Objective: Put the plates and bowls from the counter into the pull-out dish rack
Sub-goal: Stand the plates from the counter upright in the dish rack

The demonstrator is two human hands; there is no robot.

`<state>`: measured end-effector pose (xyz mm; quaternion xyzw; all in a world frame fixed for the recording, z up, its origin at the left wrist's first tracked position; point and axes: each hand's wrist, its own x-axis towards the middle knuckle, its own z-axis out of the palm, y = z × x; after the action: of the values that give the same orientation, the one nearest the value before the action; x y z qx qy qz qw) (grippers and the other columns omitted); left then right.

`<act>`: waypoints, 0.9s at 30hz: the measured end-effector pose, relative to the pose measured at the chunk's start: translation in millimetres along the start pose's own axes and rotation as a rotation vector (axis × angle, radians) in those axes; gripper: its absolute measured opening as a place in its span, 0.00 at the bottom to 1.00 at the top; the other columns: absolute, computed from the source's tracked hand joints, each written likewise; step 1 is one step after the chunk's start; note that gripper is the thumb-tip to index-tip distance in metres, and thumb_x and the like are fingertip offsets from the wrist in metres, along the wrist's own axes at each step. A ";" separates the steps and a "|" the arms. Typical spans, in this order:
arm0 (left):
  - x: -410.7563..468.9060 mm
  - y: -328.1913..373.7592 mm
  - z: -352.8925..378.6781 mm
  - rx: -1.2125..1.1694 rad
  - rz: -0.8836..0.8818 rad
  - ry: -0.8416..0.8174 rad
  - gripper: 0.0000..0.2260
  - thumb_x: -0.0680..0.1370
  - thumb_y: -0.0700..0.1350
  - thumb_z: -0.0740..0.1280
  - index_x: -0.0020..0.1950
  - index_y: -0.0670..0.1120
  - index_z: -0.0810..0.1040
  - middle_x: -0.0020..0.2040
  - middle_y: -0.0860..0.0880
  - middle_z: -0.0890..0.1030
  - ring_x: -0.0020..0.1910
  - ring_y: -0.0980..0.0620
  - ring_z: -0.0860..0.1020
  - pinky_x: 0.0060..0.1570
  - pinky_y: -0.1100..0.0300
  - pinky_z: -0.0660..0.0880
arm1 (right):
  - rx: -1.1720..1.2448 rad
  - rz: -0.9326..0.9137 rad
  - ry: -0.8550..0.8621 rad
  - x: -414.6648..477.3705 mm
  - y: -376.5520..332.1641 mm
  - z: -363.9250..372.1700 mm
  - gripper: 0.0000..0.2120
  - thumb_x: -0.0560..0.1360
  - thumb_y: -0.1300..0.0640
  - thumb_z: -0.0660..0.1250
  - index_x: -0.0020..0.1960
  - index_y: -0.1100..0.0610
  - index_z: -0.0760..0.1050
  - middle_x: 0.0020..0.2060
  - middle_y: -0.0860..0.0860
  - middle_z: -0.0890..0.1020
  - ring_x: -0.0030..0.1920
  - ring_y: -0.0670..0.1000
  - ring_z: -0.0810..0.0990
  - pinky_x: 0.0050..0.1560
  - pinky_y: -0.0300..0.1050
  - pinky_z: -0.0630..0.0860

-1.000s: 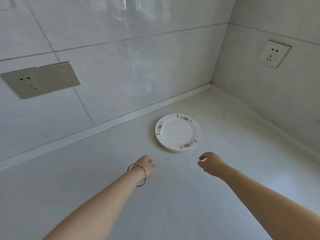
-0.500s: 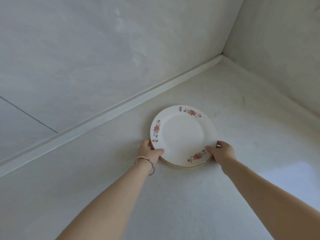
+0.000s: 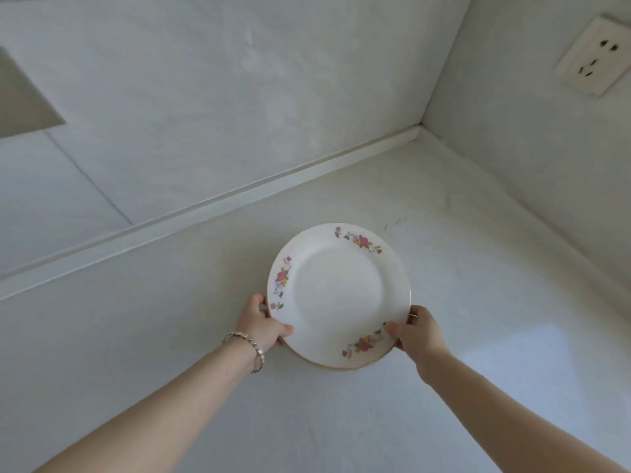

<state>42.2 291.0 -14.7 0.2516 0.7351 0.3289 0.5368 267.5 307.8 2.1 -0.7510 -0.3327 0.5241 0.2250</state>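
Note:
A white plate (image 3: 338,295) with flower prints and a gold rim sits in the middle of the head view, over the white counter (image 3: 170,336) near the corner. It looks like a small stack, since a second rim shows beneath its near edge. My left hand (image 3: 261,322) grips its left edge, thumb on top. My right hand (image 3: 415,331) grips the near right edge, thumb on the rim. The plate's near edge appears slightly raised. The dish rack is out of view.
Tiled walls (image 3: 239,97) meet in a corner behind the plate. A white wall socket (image 3: 592,59) sits on the right wall, and part of a beige socket plate (image 3: 20,100) on the left. A raised strip (image 3: 205,206) runs along the counter's back edge.
Both hands reached forward from the bare counter and closed on the plate's two sides. The plate now sits nearer and larger in view, its near edge seemingly lifted.

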 end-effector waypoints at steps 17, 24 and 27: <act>-351.6 -213.6 -79.2 -0.471 -0.081 0.419 0.18 0.69 0.24 0.67 0.41 0.47 0.68 0.44 0.47 0.76 0.52 0.41 0.76 0.49 0.45 0.78 | -0.394 -0.379 -0.460 -255.2 126.3 15.3 0.22 0.73 0.69 0.64 0.67 0.63 0.68 0.53 0.59 0.76 0.58 0.64 0.77 0.59 0.61 0.76; -449.6 -318.8 -134.2 -0.602 -0.212 0.569 0.19 0.69 0.24 0.67 0.52 0.43 0.68 0.58 0.41 0.75 0.61 0.37 0.75 0.49 0.44 0.77 | -0.511 -0.413 -0.660 -352.4 202.3 65.5 0.20 0.73 0.67 0.65 0.64 0.62 0.70 0.52 0.57 0.78 0.56 0.61 0.78 0.58 0.59 0.77; -482.7 -357.4 -159.4 -0.648 -0.259 0.597 0.18 0.70 0.24 0.66 0.53 0.41 0.71 0.59 0.42 0.76 0.61 0.38 0.75 0.46 0.46 0.78 | -0.548 -0.411 -0.714 -389.5 231.8 88.7 0.12 0.72 0.67 0.64 0.54 0.60 0.73 0.45 0.55 0.79 0.53 0.60 0.79 0.57 0.59 0.78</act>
<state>27.3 -326.9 50.0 -0.1290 0.7421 0.5301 0.3893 156.4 -136.6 60.2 -0.4750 -0.6558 0.5867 -0.0101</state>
